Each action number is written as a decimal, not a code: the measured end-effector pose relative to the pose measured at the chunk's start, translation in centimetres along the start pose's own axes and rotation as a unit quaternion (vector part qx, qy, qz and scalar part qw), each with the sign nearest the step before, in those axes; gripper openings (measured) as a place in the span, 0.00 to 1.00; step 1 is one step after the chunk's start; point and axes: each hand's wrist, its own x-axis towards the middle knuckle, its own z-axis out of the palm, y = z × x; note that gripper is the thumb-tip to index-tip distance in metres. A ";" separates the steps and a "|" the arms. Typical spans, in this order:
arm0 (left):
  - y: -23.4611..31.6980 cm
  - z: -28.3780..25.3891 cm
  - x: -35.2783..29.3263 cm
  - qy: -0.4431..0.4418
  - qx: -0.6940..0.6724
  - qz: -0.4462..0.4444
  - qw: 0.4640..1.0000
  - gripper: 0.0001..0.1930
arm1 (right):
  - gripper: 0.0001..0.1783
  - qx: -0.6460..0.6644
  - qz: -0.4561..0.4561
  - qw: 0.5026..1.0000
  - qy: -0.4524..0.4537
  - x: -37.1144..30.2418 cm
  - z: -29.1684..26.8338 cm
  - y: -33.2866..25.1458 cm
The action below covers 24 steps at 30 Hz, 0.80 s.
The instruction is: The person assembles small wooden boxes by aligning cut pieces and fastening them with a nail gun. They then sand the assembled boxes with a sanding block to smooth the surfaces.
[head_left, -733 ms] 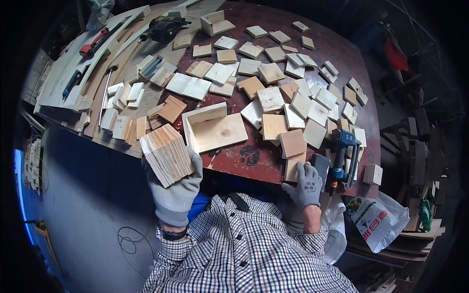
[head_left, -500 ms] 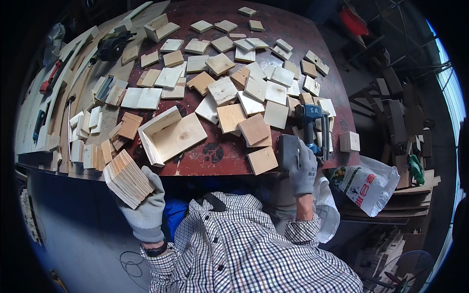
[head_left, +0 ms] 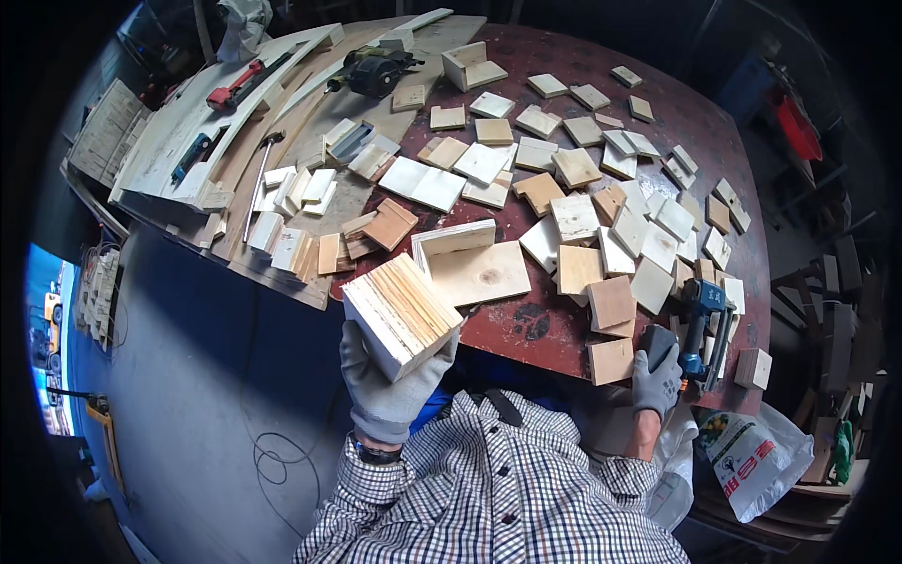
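Note:
My left hand (head_left: pixel 390 381), in a grey glove, grips a thick stack of thin wooden boards (head_left: pixel 402 315), pressed face to face with their layered edges showing. The stack is held above the table's front edge. Just beyond it, an L-shaped wooden piece (head_left: pixel 489 273) lies on the table, one board upright against a flat one. At the right, my gloved right hand (head_left: pixel 656 383) has its fingers closed on a dark block-like object (head_left: pixel 660 344) at the table edge. A teal nail gun (head_left: pixel 703 324) is right beside that hand.
Many loose wooden squares (head_left: pixel 575 218) cover the dark red table (head_left: pixel 512 329). On the left are a hammer (head_left: pixel 260 183), a red-handled tool (head_left: pixel 235 86) and a dark power tool (head_left: pixel 374 72). A printed white bag (head_left: pixel 759 465) hangs by the right corner; a cable (head_left: pixel 287 461) curls on the floor.
My view has turned left, so the table appears farther right. My left hand has lifted the stack, which looks larger and closer. My right hand stays by the dark block.

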 end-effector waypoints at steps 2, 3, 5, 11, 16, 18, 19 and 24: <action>0.2 -1.4 0.2 -0.025 0.020 0.020 0.999 0.37 | 0.50 -0.024 -0.006 1.000 -0.003 0.2 -0.7 -0.2; 0.5 -2.2 -0.1 -0.023 0.042 0.040 0.998 0.38 | 0.49 -0.017 -0.009 1.000 -0.017 0.4 -1.7 -0.4; 0.8 -3.9 -1.1 -0.007 0.107 0.076 0.991 0.40 | 0.47 0.016 -0.020 1.000 0.009 0.3 -2.7 0.7; 0.1 0.6 -1.7 -0.022 0.456 0.234 0.858 0.60 | 0.39 0.547 -0.197 0.812 -0.051 -3.5 -9.2 -3.4; -1.7 2.3 0.0 -0.053 0.437 0.204 0.874 0.64 | 0.52 0.659 -0.293 0.650 -0.240 -9.9 -10.9 -11.7; -2.4 2.1 0.2 -0.060 0.444 0.206 0.870 0.65 | 0.48 0.563 -0.490 0.641 -0.180 -10.6 -11.9 -15.7; -2.6 1.5 0.2 -0.060 0.444 0.213 0.868 0.65 | 0.47 0.522 -0.576 0.613 -0.143 -11.1 -12.5 -17.8; -2.7 1.5 -1.0 -0.068 0.468 0.239 0.848 0.67 | 0.40 0.472 -0.585 0.654 -0.089 -11.4 -11.0 -19.9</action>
